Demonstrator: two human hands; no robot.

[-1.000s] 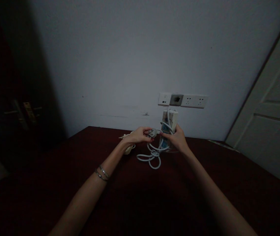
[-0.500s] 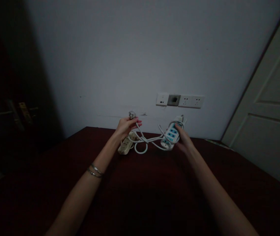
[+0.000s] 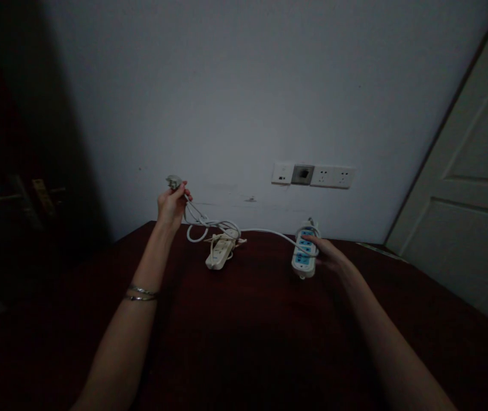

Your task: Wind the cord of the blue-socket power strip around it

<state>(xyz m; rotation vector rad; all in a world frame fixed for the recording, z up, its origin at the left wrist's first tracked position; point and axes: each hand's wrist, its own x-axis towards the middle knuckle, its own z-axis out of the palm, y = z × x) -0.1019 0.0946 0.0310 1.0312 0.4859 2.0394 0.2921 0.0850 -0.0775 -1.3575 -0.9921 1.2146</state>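
My left hand (image 3: 172,206) is closed around a plug (image 3: 174,182), raised in front of the wall at the left. From it a white cord (image 3: 265,230) hangs in loose loops and runs across to a white power strip with blue sockets (image 3: 303,258). My right hand (image 3: 326,251) grips that strip by its right side, thumb over its face, and some cord is wound about its upper end. Between my hands a cream power strip (image 3: 221,251) lies on the dark red table, its own cord around it and the white loops passing over its far end.
A row of wall sockets (image 3: 331,177) and a dark grey wall plate (image 3: 302,174) sit above the table (image 3: 244,319). A pale panelled door (image 3: 475,171) stands at the right. At the left, a dark door has a brass lock plate (image 3: 43,197).
My left hand has moved left and up with the plug, drawing the cord out longer. My right hand has lowered the white strip slightly and turned it more upright.
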